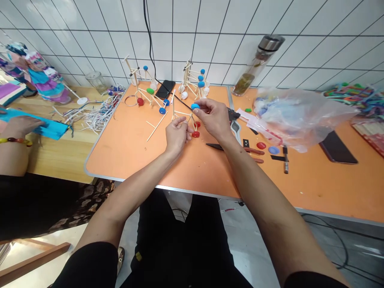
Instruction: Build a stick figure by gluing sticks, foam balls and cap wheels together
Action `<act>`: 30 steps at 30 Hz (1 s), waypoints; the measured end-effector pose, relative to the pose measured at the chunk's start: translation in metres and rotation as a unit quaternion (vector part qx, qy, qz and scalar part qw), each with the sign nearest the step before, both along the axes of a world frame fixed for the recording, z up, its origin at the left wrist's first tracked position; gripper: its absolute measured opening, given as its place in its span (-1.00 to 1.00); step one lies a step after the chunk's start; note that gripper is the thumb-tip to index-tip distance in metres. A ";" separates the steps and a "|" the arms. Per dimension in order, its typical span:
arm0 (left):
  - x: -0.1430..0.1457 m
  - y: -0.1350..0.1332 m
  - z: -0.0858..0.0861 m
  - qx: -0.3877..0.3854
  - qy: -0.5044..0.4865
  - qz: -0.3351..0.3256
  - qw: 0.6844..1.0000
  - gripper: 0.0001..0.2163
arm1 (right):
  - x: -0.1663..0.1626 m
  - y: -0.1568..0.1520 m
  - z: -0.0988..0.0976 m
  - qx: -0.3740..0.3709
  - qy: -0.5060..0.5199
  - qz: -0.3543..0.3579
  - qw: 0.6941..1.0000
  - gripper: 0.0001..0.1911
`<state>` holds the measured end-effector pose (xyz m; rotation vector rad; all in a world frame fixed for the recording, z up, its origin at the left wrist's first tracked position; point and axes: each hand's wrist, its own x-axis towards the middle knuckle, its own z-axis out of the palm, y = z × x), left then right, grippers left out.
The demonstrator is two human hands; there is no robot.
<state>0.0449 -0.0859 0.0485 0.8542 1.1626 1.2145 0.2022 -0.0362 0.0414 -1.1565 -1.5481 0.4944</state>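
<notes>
My right hand pinches a blue bottle cap between thumb and fingertips. Just below it, my left hand has its fingers curled against a small frame of thin wooden sticks. Red bottle caps sit at the frame's lower right end. Whether the blue cap touches a stick, I cannot make out. Behind my hands stand two stick models, one with a green cap and blue and red ones, the other with blue caps and white ones. Loose thin sticks lie left of my left hand.
Pliers lie under my right forearm, and a glue gun is beside it. To the right are a plastic bag, a phone, and a glass bottle. At left, another person's hand rests on blue material.
</notes>
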 end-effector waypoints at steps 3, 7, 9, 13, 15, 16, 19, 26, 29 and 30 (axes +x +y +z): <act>0.003 0.005 0.000 -0.005 -0.005 -0.010 1.000 -0.73 | -0.003 -0.001 -0.002 0.009 -0.020 0.002 1.000 -0.72; 0.007 0.010 -0.001 -0.018 -0.012 -0.026 0.999 -0.70 | -0.006 -0.002 -0.007 0.016 -0.033 -0.004 0.999 -0.72; 0.007 0.012 -0.003 -0.021 -0.017 -0.033 0.999 -0.72 | -0.006 -0.002 -0.009 0.018 -0.044 -0.013 0.999 -0.70; 0.008 0.014 -0.007 -0.021 -0.027 -0.041 0.999 -0.76 | -0.007 -0.003 -0.011 0.020 -0.051 -0.018 0.998 -0.69; 0.008 0.015 -0.008 -0.019 -0.029 -0.044 0.998 -0.76 | -0.007 -0.003 -0.011 0.023 -0.056 -0.028 0.998 -0.70; 0.008 0.015 -0.008 -0.018 -0.031 -0.045 0.998 -0.76 | -0.007 -0.003 -0.011 0.025 -0.059 -0.033 0.997 -0.70; 0.008 0.016 -0.008 -0.014 -0.035 -0.044 0.998 -0.79 | -0.007 -0.004 -0.011 0.027 -0.064 -0.036 0.997 -0.72; 0.007 0.017 -0.008 0.006 -0.044 -0.048 0.998 -0.80 | -0.008 -0.006 -0.011 0.033 -0.070 -0.034 0.996 -0.76; 0.007 0.017 -0.007 0.005 -0.052 -0.050 0.997 -0.76 | -0.008 -0.005 -0.011 0.030 -0.078 -0.033 0.996 -0.76; 0.007 0.017 -0.007 0.003 -0.053 -0.050 0.997 -0.74 | -0.008 -0.005 -0.011 0.028 -0.081 -0.034 0.996 -0.77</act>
